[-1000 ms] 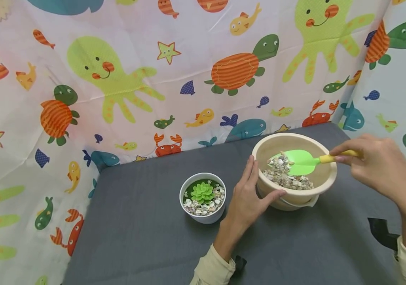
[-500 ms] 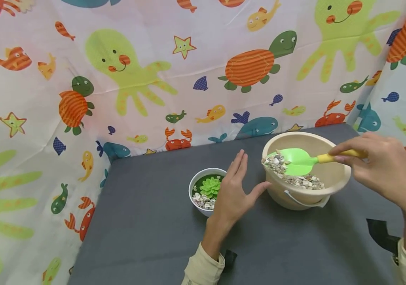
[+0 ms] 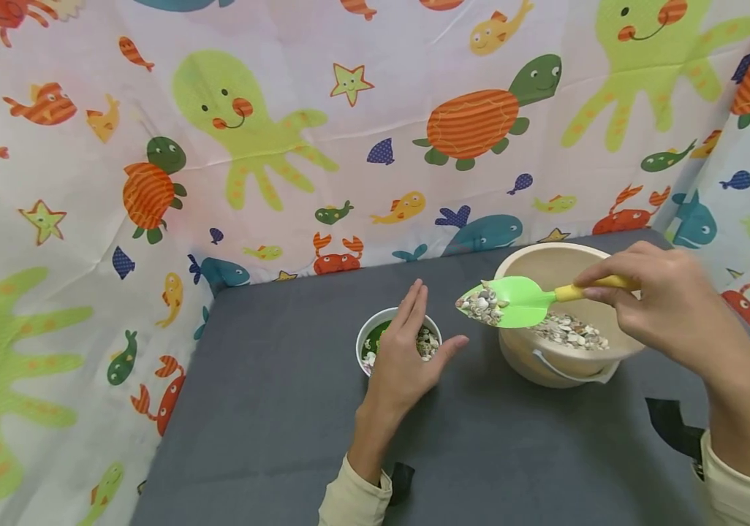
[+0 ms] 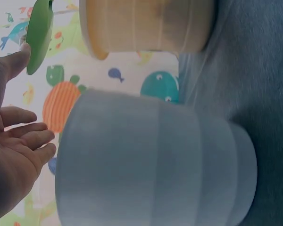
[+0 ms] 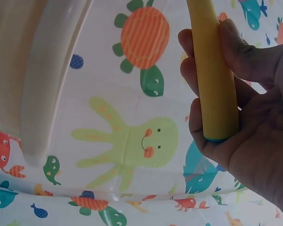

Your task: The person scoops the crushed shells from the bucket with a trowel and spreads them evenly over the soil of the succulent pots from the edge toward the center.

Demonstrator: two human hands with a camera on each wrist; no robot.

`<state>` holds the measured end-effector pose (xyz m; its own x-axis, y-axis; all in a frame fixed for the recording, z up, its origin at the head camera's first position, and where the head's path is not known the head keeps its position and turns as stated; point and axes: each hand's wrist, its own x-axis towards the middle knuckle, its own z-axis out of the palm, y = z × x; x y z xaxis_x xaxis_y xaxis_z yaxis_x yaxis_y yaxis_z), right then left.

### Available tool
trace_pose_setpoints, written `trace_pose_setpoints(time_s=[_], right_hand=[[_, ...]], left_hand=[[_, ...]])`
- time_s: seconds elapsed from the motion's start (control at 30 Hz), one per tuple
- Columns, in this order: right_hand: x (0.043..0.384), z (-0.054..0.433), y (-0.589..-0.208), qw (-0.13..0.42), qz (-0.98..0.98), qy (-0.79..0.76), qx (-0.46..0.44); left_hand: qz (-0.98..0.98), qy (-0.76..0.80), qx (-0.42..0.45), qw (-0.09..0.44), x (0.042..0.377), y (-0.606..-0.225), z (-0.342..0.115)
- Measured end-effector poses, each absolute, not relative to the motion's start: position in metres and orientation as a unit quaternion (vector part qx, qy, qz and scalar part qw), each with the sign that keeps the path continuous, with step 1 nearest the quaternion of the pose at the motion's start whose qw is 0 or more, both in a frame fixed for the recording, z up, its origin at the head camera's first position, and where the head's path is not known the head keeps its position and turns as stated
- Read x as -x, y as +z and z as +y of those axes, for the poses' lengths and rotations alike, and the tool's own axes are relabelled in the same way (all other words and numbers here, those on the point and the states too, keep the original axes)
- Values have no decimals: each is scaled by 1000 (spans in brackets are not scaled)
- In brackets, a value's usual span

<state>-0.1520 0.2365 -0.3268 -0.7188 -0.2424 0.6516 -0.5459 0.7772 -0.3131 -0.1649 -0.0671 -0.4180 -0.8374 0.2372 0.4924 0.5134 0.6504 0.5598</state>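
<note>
A small trowel with a green blade (image 3: 525,301) and a yellow handle (image 5: 215,80) is held in my right hand (image 3: 667,310), fingers and thumb wrapped round the handle. White and grey shells (image 3: 482,304) are heaped at the blade's tip, which juts out past the left rim of a cream bucket (image 3: 539,354). More shells (image 3: 571,332) lie inside that bucket. My left hand (image 3: 401,365), fingers straight and thumb spread, is above a white pot (image 4: 146,160) and covers much of it in the head view. Shells and a bit of green show round the hand.
The bucket's white carrying handle (image 3: 572,378) hangs down its front. A dark grey cloth (image 3: 270,409) covers the table. Behind and at both sides hangs a white curtain (image 3: 322,168) printed with sea animals. Black straps (image 3: 676,429) show near the wrists.
My left hand has let go of the bucket's rim and moved left to over the pot. The trowel has lifted out of the bucket leftward with its shells. The head view has shifted slightly.
</note>
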Motion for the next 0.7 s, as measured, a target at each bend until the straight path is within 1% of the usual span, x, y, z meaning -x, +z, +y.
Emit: trace_pose_setpoints(time_s=[0.2,0.47,0.7], right_hand=[[155,226,-325,290,-896,248,-227],[159,212,-323,266,-900,260,-228],[166,200,-322,263,-888,271,-263]], left_hand=[[-886,-362,206,207,165,-420,-84],[-883,-371,191,213,163,-423,-103],[-887,-361,177,229,162,-426,-120]])
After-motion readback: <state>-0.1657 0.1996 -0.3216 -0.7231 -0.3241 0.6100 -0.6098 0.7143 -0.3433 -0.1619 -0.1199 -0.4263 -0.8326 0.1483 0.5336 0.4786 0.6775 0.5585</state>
